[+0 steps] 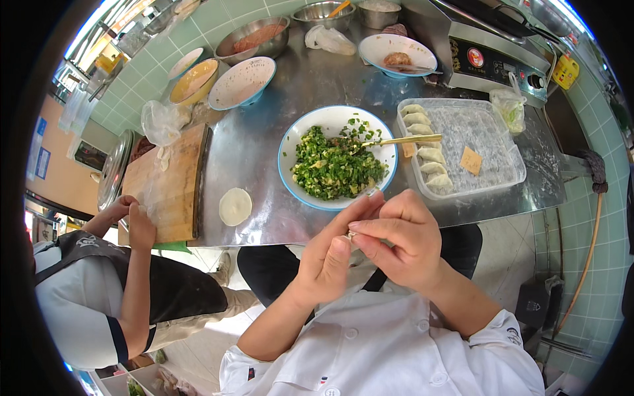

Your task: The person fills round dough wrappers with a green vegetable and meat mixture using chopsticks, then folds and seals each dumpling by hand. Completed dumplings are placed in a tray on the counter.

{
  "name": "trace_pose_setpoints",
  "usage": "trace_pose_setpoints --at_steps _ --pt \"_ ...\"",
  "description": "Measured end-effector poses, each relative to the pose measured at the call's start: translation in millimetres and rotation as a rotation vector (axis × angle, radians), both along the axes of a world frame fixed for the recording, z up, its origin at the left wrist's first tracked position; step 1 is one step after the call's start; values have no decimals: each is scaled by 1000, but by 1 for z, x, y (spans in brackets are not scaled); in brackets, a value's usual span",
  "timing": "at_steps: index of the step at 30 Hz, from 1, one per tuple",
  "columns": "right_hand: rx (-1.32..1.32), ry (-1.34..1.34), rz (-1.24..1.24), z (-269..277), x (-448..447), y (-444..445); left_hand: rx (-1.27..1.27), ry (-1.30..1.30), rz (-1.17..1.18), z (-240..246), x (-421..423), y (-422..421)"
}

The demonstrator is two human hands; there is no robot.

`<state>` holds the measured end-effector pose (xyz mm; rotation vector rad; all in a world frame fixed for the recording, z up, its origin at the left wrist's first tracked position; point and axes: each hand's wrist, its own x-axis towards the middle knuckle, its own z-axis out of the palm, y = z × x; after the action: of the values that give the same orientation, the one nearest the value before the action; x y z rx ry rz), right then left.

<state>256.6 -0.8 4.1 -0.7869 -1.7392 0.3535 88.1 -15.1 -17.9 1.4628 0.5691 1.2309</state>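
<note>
Both my hands meet over the table's front edge, just below a white bowl with a blue rim (289, 185). My left hand (329, 252) cups a dumpling (351, 234), mostly hidden by the fingers. Thumb and forefinger of my right hand (406, 242) pinch its pale dough edge. Chopped green chives with yellow bits (327, 163) fill much of the bowl, and a gold-coloured utensil (406, 140) rests in it. One round dough wrapper (235, 207) lies left of the bowl. On the right, a clear plastic tray (475, 190) holds a column of folded dumplings (432, 155) and a paper note (470, 161).
A co-worker (114, 277) stands at the left by a wooden cutting board (168, 183). Behind are a metal bowl of meat filling (257, 37), a soiled white bowl (242, 81) and a bowl with some meat (398, 49). An induction cooker (495, 64) stands back right.
</note>
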Motion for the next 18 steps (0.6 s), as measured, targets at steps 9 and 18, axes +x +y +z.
trace_pose_setpoints --at_steps 9,18 --pt "-642 284 380 -2 11 7 -463 -142 -179 2 -10 -5" --pt "-836 63 594 -2 22 12 -570 -165 -92 4 4 -18"
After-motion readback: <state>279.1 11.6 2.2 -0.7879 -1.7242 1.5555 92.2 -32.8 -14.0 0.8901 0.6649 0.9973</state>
